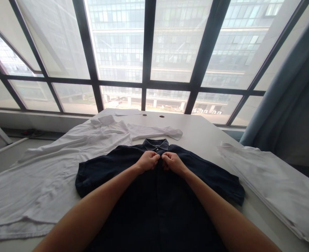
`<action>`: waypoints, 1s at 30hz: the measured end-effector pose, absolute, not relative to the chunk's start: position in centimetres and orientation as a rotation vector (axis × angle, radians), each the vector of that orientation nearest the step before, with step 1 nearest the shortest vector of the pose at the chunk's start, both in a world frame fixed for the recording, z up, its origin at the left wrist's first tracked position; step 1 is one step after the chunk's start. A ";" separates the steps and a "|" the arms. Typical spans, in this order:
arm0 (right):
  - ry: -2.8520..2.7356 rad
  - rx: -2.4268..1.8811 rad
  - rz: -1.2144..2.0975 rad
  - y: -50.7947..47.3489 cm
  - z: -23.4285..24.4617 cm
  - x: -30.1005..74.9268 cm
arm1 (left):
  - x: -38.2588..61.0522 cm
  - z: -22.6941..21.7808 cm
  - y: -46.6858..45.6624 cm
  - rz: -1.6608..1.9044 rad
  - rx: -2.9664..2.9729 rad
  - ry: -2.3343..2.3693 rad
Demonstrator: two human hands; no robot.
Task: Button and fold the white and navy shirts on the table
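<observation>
Left grip [148, 161] and right grip [172, 163] clamped on the navy shirt [157, 210] just below its collar [156, 144], white shirt [65, 175] left of it.

Nothing fancy lol, just my slim bare left arm [91, 206] and right arm [222, 210], smooth down to my left hand [148, 161] and right hand [172, 163], over the navy shirt [157, 210].

Nothing readable on the navy shirt [157, 210] or anywhere else
</observation>
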State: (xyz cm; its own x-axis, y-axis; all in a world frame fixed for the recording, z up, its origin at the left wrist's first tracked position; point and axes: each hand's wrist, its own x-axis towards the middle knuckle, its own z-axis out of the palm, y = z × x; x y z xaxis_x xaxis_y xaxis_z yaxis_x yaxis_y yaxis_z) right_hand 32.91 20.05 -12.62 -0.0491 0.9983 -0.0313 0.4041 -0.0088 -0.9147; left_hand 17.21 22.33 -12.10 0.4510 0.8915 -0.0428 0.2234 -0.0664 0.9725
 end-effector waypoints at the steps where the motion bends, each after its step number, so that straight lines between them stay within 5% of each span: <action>1: -1.527 -1.489 1.059 20.1 -12.7 32.9 | 17.1 -12.3 22.5 0.753 1.628 1.044; 10: -1.665 -1.494 0.847 19.9 -13.2 32.8 | 15.7 -12.1 22.4 0.681 2.242 1.468; 18: -2.292 -1.753 0.474 16.9 -9.2 31.2 | 15.8 -11.9 21.6 0.549 2.387 1.631; 30: -1.761 -1.769 1.298 15.8 -10.2 32.5 | 15.5 -9.2 18.7 0.279 2.288 1.325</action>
